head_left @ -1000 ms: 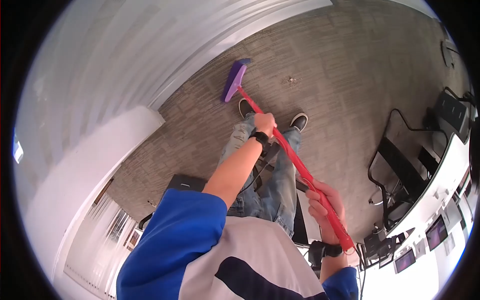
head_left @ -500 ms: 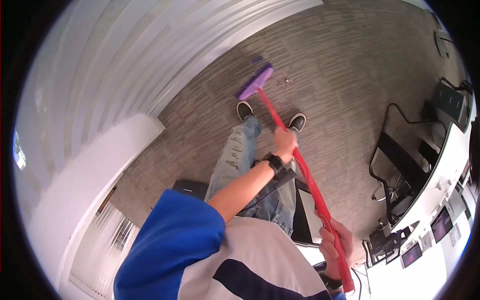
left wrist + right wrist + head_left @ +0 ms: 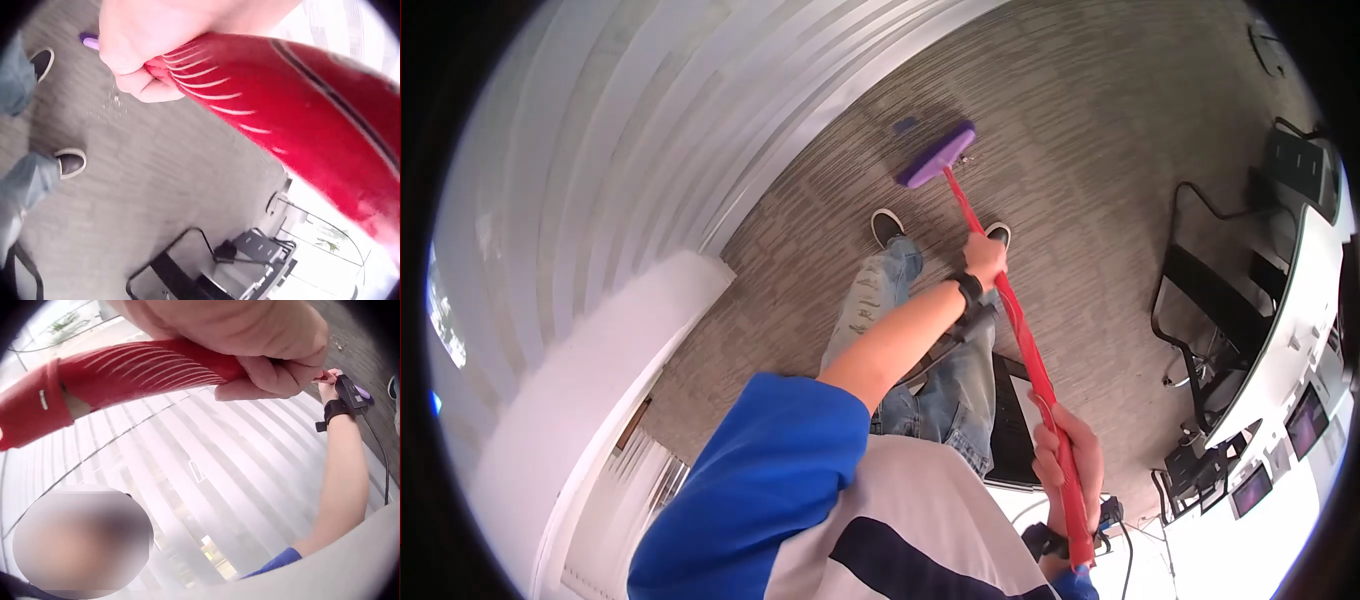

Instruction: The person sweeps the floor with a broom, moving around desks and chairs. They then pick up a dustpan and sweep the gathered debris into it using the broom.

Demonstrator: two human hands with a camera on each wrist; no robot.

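Observation:
A broom with a purple head (image 3: 941, 156) and a long red handle (image 3: 1028, 345) slants across the head view. Low on the handle, my left hand (image 3: 985, 258) grips it with curled fingers. Near the top end, my right hand (image 3: 1072, 455) is wrapped around the same handle. The broom head lies on the carpet in front of my shoes, right at a small patch of debris (image 3: 966, 160). In the left wrist view, pale crumbs (image 3: 114, 103) are scattered below my fist. The right wrist view shows the handle's worn top end (image 3: 37, 403) sticking out past my right hand.
A ribbed white wall (image 3: 660, 150) runs along the left. Black chairs (image 3: 1215, 300) and a white desk (image 3: 1270, 360) with screens stand on the right. A small dark-blue patch (image 3: 906, 125) shows on the carpet beyond the broom head. A black seat (image 3: 1012, 420) is behind my legs.
The broom head has swept from left to right, away from the wall and up to the debris. My left hand has moved right along with it; both hands keep hold of the handle.

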